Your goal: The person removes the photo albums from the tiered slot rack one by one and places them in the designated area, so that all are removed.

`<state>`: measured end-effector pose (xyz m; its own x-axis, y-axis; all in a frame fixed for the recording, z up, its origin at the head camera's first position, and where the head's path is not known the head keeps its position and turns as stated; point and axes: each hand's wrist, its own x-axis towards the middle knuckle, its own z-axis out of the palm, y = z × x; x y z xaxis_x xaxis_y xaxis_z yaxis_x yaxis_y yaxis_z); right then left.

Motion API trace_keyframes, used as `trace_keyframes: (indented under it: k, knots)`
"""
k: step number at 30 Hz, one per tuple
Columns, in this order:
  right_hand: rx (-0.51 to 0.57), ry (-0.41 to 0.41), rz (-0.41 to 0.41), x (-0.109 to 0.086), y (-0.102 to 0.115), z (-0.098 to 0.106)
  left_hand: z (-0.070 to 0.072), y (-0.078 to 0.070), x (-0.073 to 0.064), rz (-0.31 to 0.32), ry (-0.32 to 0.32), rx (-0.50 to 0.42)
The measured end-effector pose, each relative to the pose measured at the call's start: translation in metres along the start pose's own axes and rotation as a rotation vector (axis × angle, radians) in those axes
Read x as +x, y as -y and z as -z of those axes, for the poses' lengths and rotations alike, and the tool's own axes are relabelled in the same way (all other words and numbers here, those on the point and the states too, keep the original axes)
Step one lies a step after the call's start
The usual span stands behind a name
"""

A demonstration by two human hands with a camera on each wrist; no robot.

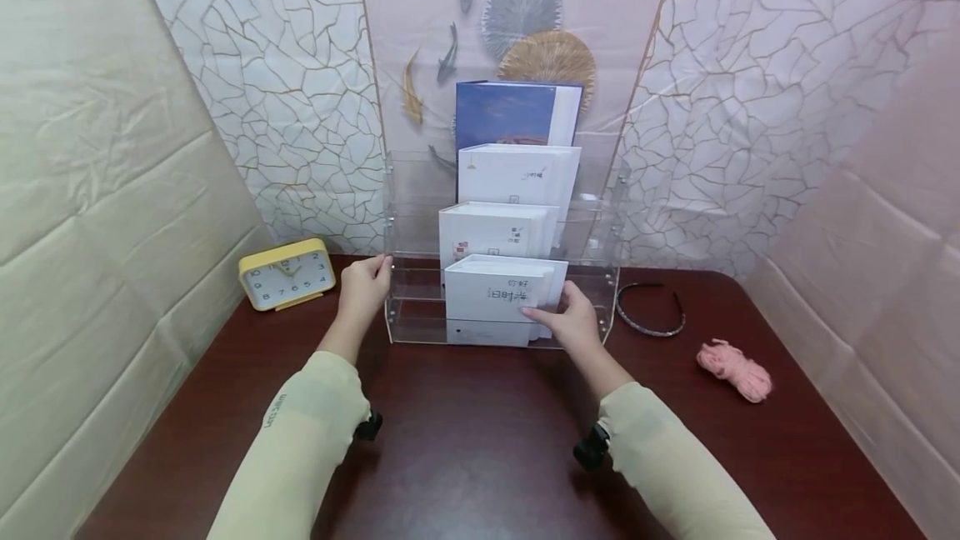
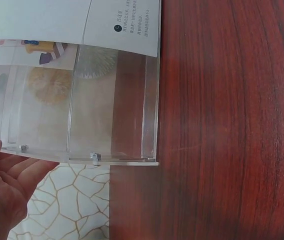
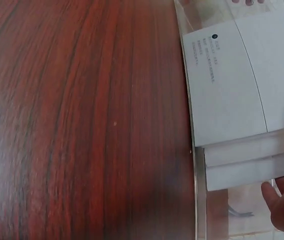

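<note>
A clear acrylic tiered book rack (image 1: 420, 332) stands on the table with books upright in its tiers. At its left side, my left hand (image 1: 365, 283) grips the edge of the side panel; in the left wrist view the fingers (image 2: 29, 172) reach behind that panel. In the lowest front tier sits a white book (image 1: 487, 307) with dark lettering. My right hand (image 1: 573, 319) holds this book by its right edge, thumb on the front cover and the other fingers behind. Behind it rise two more white books (image 1: 480, 227) and, at the top, a taller blue book (image 1: 502, 112).
A yellow-framed clock (image 1: 288, 275) stands left of the rack. To the right lie a dark headband (image 1: 648, 327) and a pink yarn skein (image 1: 737, 369). The dark red wooden table (image 1: 465, 440) extends in front, with fabric-covered walls at the back and both sides.
</note>
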<state>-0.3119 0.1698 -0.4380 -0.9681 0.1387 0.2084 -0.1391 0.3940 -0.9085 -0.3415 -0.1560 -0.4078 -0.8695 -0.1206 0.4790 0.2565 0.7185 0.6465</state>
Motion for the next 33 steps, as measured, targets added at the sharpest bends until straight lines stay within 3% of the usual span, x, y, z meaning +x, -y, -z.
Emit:
trace_keyframes:
  k: [4,16,21,27,33]
  knots:
    - [0.043,-0.002,0.003,0.001,0.000,-0.004,0.000,0.001,0.001,0.005,-0.002,-0.008]
    - [-0.027,-0.022,0.093,0.005,0.009,-0.008,0.001,0.000,0.001,0.016,0.001,-0.019]
    - [-0.090,-0.019,0.187,0.007,0.025,-0.015,0.001,0.000,0.000,0.013,0.009,-0.014]
    - [-0.193,0.059,0.354,0.011,0.052,-0.025,-0.001,-0.001,0.000,0.035,0.014,-0.020]
    - [-0.210,0.103,0.410,0.018,0.065,-0.031,-0.002,0.003,0.003,0.062,0.024,-0.023]
